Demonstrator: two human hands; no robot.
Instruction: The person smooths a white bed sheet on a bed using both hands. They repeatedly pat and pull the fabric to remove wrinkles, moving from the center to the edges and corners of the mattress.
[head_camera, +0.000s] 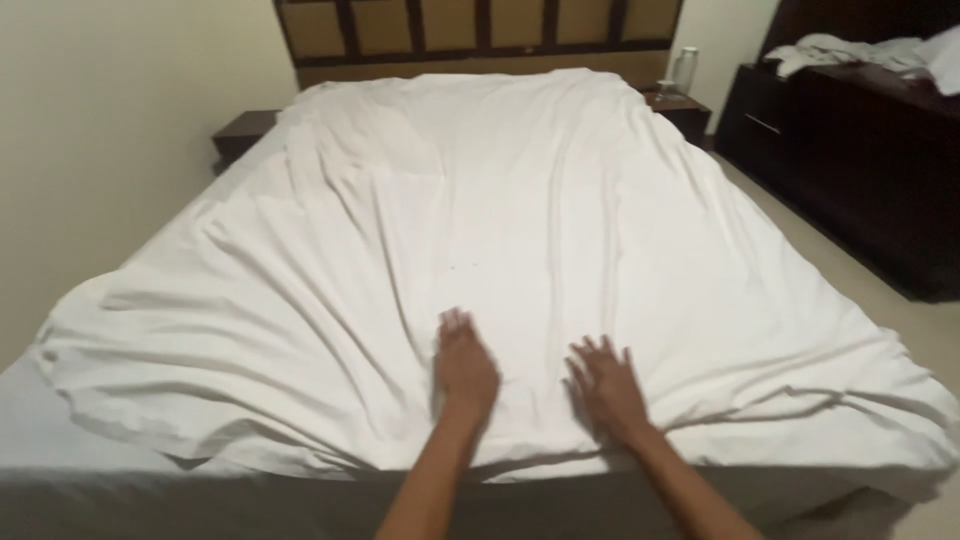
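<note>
A big white cloth sheet (480, 230) is spread over the wide bed (120, 490). Both hands are laid flat on the sheet, near its bottom edge. The left hand (464, 368) is pressed down on the cloth with its fingers kept close together and stretched out. The right hand (606, 388) is placed just beside it, with its fingers spread a little apart. Nothing is gripped by either hand; the cloth is only touched from above by the open palms.

The sheet is seen under the hands and all around them. It is stretched far ahead of the hands, up to the dark wooden headboard (480, 30). Long soft folds are seen in the cloth, running from the hands out to the far corners. More wrinkles are bunched to the left of the left hand. Just behind the hands, the sheet's edge is hung over the end of the bed.

Far ahead and to the right of the right hand, a clear bottle (685, 68) is stood on a small dark bedside table (685, 108). A dark wooden dresser (850, 150) is seen well off to the right, with crumpled white cloth (860, 50) piled on top.
</note>
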